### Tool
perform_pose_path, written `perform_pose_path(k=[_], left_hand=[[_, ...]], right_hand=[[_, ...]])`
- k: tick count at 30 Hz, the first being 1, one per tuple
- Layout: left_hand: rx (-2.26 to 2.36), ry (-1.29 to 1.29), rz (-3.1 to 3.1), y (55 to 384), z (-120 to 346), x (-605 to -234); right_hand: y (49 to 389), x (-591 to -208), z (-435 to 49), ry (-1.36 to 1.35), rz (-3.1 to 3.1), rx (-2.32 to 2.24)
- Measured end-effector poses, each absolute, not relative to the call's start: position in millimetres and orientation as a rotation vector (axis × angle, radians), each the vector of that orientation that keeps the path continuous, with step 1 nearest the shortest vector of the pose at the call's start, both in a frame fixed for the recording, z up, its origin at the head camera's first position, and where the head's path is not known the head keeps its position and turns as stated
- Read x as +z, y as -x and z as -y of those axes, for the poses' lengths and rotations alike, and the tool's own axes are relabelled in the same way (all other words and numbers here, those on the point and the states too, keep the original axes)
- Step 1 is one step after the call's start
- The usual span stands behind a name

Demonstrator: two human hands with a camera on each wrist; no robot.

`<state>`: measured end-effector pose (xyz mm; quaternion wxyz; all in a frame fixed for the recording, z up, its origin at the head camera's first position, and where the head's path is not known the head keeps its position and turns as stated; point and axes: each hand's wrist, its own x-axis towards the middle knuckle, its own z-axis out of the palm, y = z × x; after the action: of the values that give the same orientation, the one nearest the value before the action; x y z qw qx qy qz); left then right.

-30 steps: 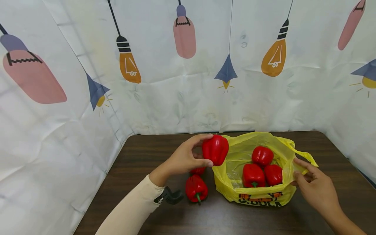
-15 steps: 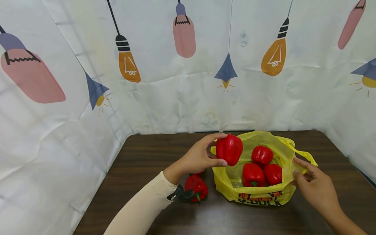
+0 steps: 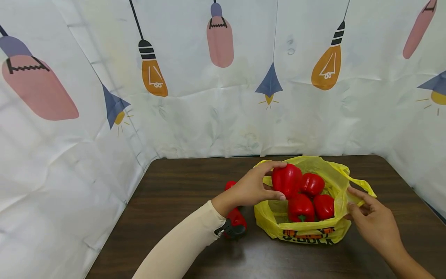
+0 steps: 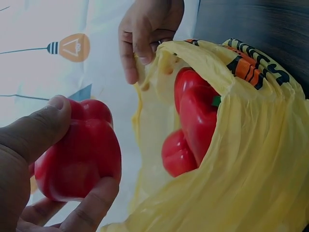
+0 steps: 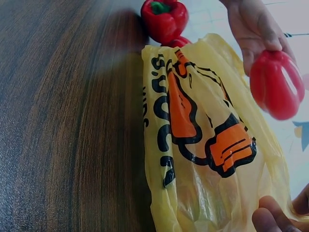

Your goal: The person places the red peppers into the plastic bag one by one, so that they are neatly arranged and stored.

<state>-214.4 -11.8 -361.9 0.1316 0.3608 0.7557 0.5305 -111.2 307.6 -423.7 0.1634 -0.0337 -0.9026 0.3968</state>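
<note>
My left hand (image 3: pixel 253 187) grips a red bell pepper (image 3: pixel 287 180) between thumb and fingers, over the left side of the open mouth of a yellow plastic bag (image 3: pixel 268 222). In the left wrist view the held bell pepper (image 4: pixel 84 150) is beside the bag, apart from it. Three red bell peppers (image 3: pixel 301 208) lie inside the bag. With thumb and fingers, my right hand (image 3: pixel 374 221) pinches the bag's right rim near its handle loop. The right wrist view shows the printed front of the bag (image 5: pixel 203 116) and fingertips at its edge.
On the dark wooden table (image 3: pixel 167 201), left of the bag, red bell peppers (image 3: pixel 238 217) lie partly hidden behind my left forearm and wrist strap. A white curtain (image 3: pixel 209 116) printed with lamps hangs behind the table's far edge and at its sides.
My left hand has carried its bell pepper rightward, from beside the bag's left rim to over the opening. My right hand stays on the rim.
</note>
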Motion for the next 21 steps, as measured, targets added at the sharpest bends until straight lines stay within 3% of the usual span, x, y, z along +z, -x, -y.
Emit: perform_pose_path(k=[21], left_hand=[[1.346, -1.07, -2.39, 227.8, -24.0, -374.9]], right_hand=[[110.3, -423.3, -309.2, 0.107, 2.574, 1.132]])
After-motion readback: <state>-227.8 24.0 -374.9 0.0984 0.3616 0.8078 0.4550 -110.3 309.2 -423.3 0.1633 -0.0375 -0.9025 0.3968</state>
